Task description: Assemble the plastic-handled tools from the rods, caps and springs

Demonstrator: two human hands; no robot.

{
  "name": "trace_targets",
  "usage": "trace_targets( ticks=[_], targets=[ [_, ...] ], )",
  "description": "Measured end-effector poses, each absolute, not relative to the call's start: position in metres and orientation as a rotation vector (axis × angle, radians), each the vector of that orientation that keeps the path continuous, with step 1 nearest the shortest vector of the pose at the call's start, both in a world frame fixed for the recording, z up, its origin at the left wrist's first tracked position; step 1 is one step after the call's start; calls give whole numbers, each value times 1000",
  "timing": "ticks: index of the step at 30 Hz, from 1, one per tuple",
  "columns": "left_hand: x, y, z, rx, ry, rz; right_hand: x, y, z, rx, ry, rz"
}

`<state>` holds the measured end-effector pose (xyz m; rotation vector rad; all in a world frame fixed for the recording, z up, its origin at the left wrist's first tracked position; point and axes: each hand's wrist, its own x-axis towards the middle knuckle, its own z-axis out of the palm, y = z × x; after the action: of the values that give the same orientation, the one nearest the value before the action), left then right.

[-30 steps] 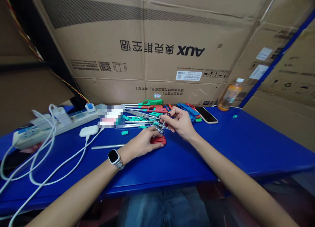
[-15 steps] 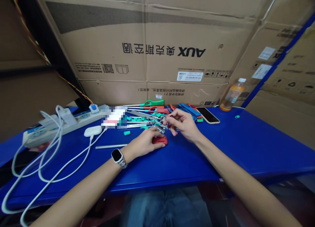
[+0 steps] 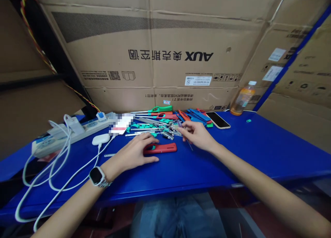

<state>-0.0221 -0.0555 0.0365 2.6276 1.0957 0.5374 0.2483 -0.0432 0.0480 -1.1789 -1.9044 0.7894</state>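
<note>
A red long-necked lighter (image 3: 165,148) lies flat on the blue table, its metal tube pointing left and partly hidden by my hand. My left hand (image 3: 134,150) is over the lighter's trigger end, with thumb and fingers spread apart around it. In my right hand (image 3: 198,135) is a small screwdriver (image 3: 179,123) with a purplish handle, pinched between the fingers. Its thin shaft slants down below the hand. Just behind both hands is a pile of metal lighter tubes (image 3: 144,129) mixed with small green plastic pieces (image 3: 133,126).
Assembled lighters (image 3: 161,109) and blue and orange handle shells (image 3: 198,115) lie at the back. A phone (image 3: 218,120) and a drink bottle (image 3: 242,99) are at right. White cables (image 3: 68,152), a white case (image 3: 100,139) and a power strip (image 3: 60,141) occupy the left. Cardboard (image 3: 168,31) stands behind.
My left hand has slid left and loosened, exposing more of the red lighter. My right hand has turned, and the screwdriver's shaft now points down and to the right, away from the lighter.
</note>
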Motion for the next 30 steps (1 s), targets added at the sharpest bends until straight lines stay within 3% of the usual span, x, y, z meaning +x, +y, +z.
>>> trace_targets(
  ticks=[5, 10, 16, 22, 24, 27, 28, 30],
  targets=[
    [-50, -64, 31, 2588, 1210, 551, 258, -48, 33, -1496, -2265, 490],
    [-49, -63, 26, 2551, 1273, 557, 255, -53, 29, -1535, -2372, 203],
    [-40, -61, 24, 2687, 1115, 558, 231, -58, 38, -1121, -2580, -133],
    [-32, -57, 54, 2922, 1116, 820, 211, -52, 37, -1091, -2576, 29],
    [-25, -53, 62, 2801, 1253, 1281, 211, -54, 35, -1192, -2388, 244],
    [-5, -41, 65, 2133, 1348, 1909, 209, -60, 30, -1168, -2071, 746],
    [3, -36, 64, 1901, 1290, 1910, 206, -62, 29, -1122, -1986, 903],
    [19, -26, 62, 1563, 1065, 1516, 199, -64, 27, -1052, -1893, 1092]
  ],
)
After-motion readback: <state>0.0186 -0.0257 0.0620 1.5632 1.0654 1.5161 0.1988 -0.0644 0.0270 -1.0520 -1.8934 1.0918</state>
